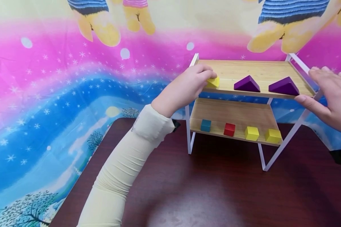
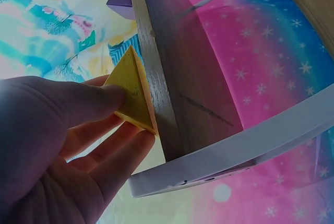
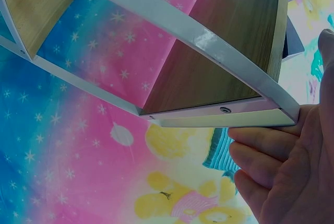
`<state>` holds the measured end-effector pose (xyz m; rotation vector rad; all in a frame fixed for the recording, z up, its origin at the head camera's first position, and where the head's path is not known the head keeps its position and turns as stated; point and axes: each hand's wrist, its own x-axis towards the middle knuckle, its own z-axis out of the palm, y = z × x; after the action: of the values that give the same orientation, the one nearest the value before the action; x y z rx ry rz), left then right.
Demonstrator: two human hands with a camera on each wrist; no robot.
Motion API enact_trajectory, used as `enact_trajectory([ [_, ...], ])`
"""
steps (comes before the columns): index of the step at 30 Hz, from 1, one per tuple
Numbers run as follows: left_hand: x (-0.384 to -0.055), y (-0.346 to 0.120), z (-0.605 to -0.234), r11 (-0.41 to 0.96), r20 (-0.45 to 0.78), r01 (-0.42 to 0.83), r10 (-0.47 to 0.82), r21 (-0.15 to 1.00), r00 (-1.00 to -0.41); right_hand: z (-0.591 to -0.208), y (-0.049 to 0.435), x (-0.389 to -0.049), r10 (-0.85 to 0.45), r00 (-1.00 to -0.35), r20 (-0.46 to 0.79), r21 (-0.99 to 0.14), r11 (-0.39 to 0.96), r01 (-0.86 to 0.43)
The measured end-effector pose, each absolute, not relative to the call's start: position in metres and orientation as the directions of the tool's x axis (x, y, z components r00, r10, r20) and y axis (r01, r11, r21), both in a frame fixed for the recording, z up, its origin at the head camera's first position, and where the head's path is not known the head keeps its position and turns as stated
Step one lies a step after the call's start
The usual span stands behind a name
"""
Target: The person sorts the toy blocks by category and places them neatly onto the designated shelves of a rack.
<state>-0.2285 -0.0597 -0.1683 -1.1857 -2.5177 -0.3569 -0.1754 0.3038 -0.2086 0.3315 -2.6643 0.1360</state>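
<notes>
My left hand (image 1: pixel 191 82) pinches a yellow triangular block (image 2: pixel 133 91) between thumb and fingers at the left end of the upper shelf (image 1: pixel 244 71). In the left wrist view the block's base sits right at the board's surface. Two purple triangular blocks, one mid-shelf (image 1: pixel 247 84) and one further right (image 1: pixel 284 86), stand along the front edge. At the rack's right side is my right hand (image 1: pixel 336 97), fingers extended and thumb apart. The right wrist view has its fingers right at the top corner of the white metal frame (image 3: pixel 229 62).
On the lower shelf (image 1: pixel 233 110) a row of cubes runs along the front: blue (image 1: pixel 206 125), red (image 1: pixel 229 129), and two yellow, one inner (image 1: pixel 252 133) and one outer (image 1: pixel 273 136). The rack stands on a dark reddish-brown table (image 1: pixel 216 189) before a patterned cloth backdrop (image 1: pixel 74 78).
</notes>
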Motion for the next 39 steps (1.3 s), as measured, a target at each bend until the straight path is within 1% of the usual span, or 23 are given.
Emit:
enact_trajectory([
  [11, -0.229, -0.055, -0.17, 0.677, 0.341, 0.729, 0.665, 0.097, -0.664, -0.209, 0.305, -0.177, -0.212, -0.868, 0.449, -0.041, 0.966, -0.257],
  [19, -0.229, -0.055, -0.172, 0.69, 0.34, 0.721, 0.664, 0.066, -0.666, -0.209, 0.303, -0.177, -0.204, -0.881, 0.427, -0.047, 0.968, -0.247],
  [23, -0.229, -0.056, -0.175, 0.679, 0.367, 0.731, 0.665, 0.067, -0.651, -0.209, 0.303, -0.177, -0.208, -0.879, 0.429, -0.047, 0.967, -0.252],
  [34, -0.228, -0.062, -0.182, 0.612, 0.488, 0.789, 0.673, 0.055, -0.556, -0.209, 0.305, -0.177, -0.216, -0.867, 0.448, -0.05, 0.963, -0.266],
  [39, -0.226, -0.067, -0.184, 0.598, 0.512, 0.798, 0.666, 0.068, -0.543, -0.209, 0.305, -0.176, -0.219, -0.864, 0.453, -0.049, 0.962, -0.27],
])
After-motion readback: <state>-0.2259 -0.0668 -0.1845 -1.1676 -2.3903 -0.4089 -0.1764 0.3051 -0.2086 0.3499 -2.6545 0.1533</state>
